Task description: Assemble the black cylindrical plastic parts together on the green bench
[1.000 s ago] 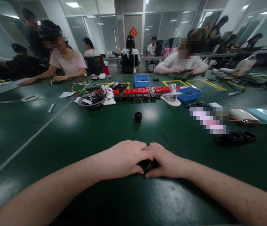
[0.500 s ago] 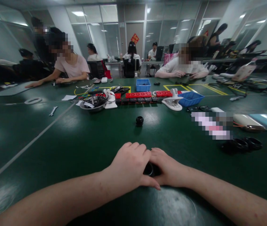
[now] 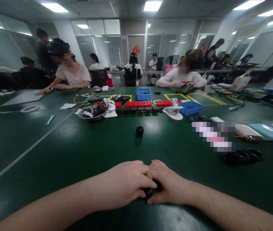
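Between my two hands, low on the green table, is a black round part (image 3: 150, 191), mostly hidden by the fingers. My left hand (image 3: 129, 181) is closed on its near left side, with forefinger and thumb bent over its top. My right hand (image 3: 167, 183) wraps it from the right, thumb on the near side. Straight ahead of both hands a small black ring-shaped part (image 3: 139, 131) stands alone on the table. Off to the right lie several larger black rings (image 3: 254, 155), apart from my hands.
Farther back are a red power strip (image 3: 138, 104), white clip bases (image 3: 173, 110), a metal bowl (image 3: 91, 117) of cables and blue bins (image 3: 190, 108). A wrench (image 3: 50, 120) lies left. Across the table, two people (image 3: 73, 72) sit working. Pouches (image 3: 267, 132) lie right.
The view has tilted up, so the table things sit lower in the picture. My left hand's fingers have shifted over the part, its thumb drawn back from under my right hand.
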### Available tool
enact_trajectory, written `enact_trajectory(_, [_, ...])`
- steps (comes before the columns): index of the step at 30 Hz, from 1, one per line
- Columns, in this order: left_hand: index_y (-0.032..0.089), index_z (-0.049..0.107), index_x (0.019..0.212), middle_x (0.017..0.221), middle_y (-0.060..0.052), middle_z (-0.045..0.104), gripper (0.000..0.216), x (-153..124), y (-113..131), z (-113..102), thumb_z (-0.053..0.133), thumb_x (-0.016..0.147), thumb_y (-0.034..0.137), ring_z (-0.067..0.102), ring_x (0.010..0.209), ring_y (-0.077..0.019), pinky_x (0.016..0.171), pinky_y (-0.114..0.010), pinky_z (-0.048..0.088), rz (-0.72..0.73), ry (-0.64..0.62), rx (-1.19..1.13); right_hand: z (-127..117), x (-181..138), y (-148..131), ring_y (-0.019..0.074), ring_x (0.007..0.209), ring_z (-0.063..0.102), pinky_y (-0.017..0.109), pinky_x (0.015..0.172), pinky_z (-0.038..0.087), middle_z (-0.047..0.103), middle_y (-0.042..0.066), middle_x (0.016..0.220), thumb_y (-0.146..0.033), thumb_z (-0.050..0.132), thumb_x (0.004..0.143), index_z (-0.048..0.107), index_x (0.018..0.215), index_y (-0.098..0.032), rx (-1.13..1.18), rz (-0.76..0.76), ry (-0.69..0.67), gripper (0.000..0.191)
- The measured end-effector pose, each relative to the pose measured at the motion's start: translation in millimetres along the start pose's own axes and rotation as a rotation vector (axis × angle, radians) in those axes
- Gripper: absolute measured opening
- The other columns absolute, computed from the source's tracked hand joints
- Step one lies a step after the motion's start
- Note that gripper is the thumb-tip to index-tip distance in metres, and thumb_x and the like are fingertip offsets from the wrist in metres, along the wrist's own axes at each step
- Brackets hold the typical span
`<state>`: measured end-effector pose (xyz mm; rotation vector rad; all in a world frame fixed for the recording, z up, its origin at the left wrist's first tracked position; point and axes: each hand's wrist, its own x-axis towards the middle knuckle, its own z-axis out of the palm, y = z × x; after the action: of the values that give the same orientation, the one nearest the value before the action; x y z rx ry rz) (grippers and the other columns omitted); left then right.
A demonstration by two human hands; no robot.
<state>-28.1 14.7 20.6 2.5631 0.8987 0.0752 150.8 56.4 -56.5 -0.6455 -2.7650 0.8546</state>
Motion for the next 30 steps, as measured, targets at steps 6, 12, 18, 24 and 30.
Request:
enact_trajectory(6, [0.016, 0.061, 0.096, 0.089, -0.005, 0.062, 0.033, 9.4, 8.3, 14.9, 0.074, 0.068, 0.026, 0.056, 0.081, -0.0211, 0.069, -0.03, 0.045, -0.222, -0.001, 0.151, 0.5, 0.6, -0.4, 0.0167, 0.079, 0.049, 0.034, 0.078, 0.03, 0.058, 0.0, 0.081, -0.046, 0.069, 0.064, 0.058, 0.085, -0.02, -0.008, -0.013, 0.01, 0.035])
enact_trajectory(12, [0.009, 0.063, 0.085, 0.079, -0.009, 0.062, 0.045, 18.4, 7.2, 30.6, 0.07, 0.065, 0.048, 0.059, 0.074, -0.0245, 0.066, -0.034, 0.048, -0.354, 0.042, 0.29, 1.7, 1.2, -1.0, 0.0165, 0.076, 0.049, 0.034, 0.077, 0.032, 0.058, 0.001, 0.08, -0.045, 0.067, 0.066, 0.058, 0.085, -0.018, -0.001, -0.012, 0.039, 0.034])
enact_trajectory(18, [0.012, 0.061, 0.071, 0.064, -0.005, 0.06, 0.048, 18.9, 2.7, 45.1, 0.065, 0.061, 0.059, 0.058, 0.061, -0.0232, 0.059, -0.036, 0.047, -0.381, 0.273, 0.339, 2.7, 1.6, -0.2, 0.0171, 0.076, 0.049, 0.035, 0.079, 0.032, 0.058, 0.002, 0.08, -0.045, 0.065, 0.066, 0.057, 0.088, -0.018, -0.014, -0.005, 0.025, 0.036])
enact_trajectory(24, [0.012, 0.061, 0.066, 0.061, -0.006, 0.058, 0.07, 17.3, 2.4, 55.4, 0.055, 0.048, 0.08, 0.056, 0.06, -0.0243, 0.064, -0.043, 0.046, -0.385, 0.419, 0.405, 3.2, 2.1, 1.1, 0.0171, 0.075, 0.049, 0.035, 0.079, 0.033, 0.057, 0.002, 0.079, -0.047, 0.07, 0.062, 0.058, 0.086, -0.017, -0.025, 0.006, 0.015, 0.04])
enact_trajectory(30, [0.016, 0.059, 0.095, 0.093, -0.005, 0.062, 0.055, 10.2, -1.2, 29.6, 0.069, 0.061, 0.058, 0.055, 0.087, -0.0222, 0.097, -0.044, 0.03, -0.052, 0.376, 0.133, 2.5, -0.1, 1.5, 0.0206, 0.089, 0.049, 0.038, 0.083, 0.031, 0.058, 0.004, 0.094, -0.048, 0.066, 0.066, 0.056, 0.1, -0.02, 0.009, -0.059, 0.043, 0.045])
